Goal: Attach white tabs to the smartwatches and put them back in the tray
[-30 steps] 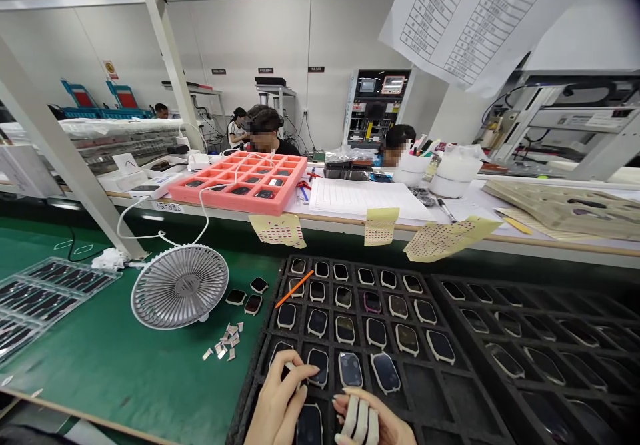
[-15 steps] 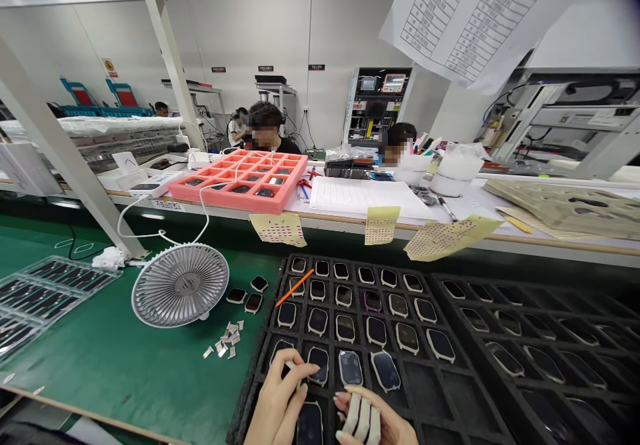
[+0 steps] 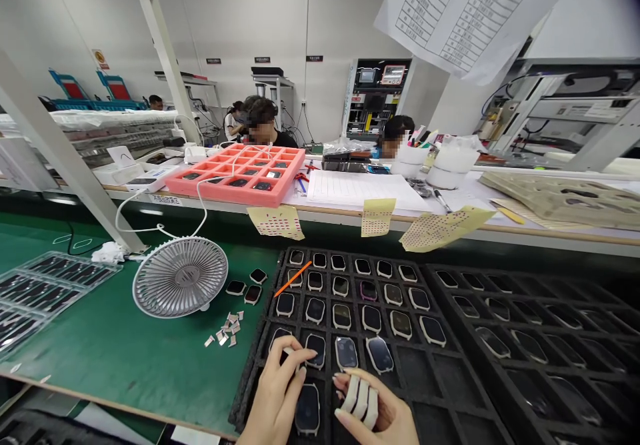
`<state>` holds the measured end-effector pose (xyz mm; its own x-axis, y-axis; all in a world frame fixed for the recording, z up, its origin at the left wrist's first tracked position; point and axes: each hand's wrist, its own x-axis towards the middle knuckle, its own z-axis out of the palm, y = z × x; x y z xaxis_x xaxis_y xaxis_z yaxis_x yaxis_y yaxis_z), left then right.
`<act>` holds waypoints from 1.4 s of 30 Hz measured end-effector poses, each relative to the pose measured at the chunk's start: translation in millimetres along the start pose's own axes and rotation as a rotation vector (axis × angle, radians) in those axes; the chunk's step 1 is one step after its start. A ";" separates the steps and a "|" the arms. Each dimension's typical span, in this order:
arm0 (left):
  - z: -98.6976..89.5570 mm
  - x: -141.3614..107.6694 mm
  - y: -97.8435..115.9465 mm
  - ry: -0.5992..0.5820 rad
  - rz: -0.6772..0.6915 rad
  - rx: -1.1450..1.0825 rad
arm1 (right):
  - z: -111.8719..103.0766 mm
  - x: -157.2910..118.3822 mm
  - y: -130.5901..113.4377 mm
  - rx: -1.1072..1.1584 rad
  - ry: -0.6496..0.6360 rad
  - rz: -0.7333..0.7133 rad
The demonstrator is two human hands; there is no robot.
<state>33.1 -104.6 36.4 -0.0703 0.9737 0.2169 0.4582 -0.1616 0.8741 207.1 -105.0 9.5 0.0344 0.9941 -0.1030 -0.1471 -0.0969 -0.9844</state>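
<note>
My left hand [image 3: 275,395] pinches a small white piece [image 3: 289,352] between its fingers, just over a watch-shaped dark screen module [image 3: 280,338] in the black foam tray [image 3: 415,372]. My right hand [image 3: 380,415] grips a stack of 3 white strips [image 3: 361,400] and sits close to a bluish-grey module [image 3: 346,353]. Another dark module [image 3: 307,410] lies between my hands, its lower part near my left palm. Several similar modules fill the tray's cells, and the nearest right-hand cells show bare foam.
A second black tray [image 3: 525,338] adjoins on the right. An orange stick [image 3: 293,280] lies on the near tray. On the green mat are a white fan [image 3: 180,276], small metallic pieces [image 3: 225,330] and clear trays [image 3: 40,292]. Co-workers sit beyond a pink foam tray [image 3: 235,175].
The whole scene has shifted slightly upward in view. My hands keep nearly the same pose and grip, and the modules stay in their cells.
</note>
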 end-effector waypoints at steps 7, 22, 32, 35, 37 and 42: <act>31.5 -17.2 16.5 -0.076 0.029 -0.073 | -38.1 10.0 -15.1 -0.056 0.069 -0.094; 70.5 -30.7 20.7 -0.264 0.209 0.130 | -48.4 15.8 -38.7 -0.131 0.087 -0.143; 44.3 19.7 57.4 -0.511 0.552 0.220 | -65.3 18.4 -54.1 0.069 -0.178 0.013; 53.1 42.8 75.5 -0.697 0.737 0.074 | -65.7 14.1 -49.8 0.126 -0.127 -0.002; 64.1 53.5 80.3 -0.740 0.779 0.011 | -67.3 11.8 -47.4 0.185 -0.049 -0.006; 90.1 69.7 80.3 -0.687 0.774 0.022 | -91.0 17.5 -56.0 0.246 0.012 0.029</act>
<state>144.8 -35.2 82.5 0.7682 0.4873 0.4151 0.1793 -0.7864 0.5912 305.9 -86.6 49.8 0.0383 0.9903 -0.1338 -0.3847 -0.1089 -0.9166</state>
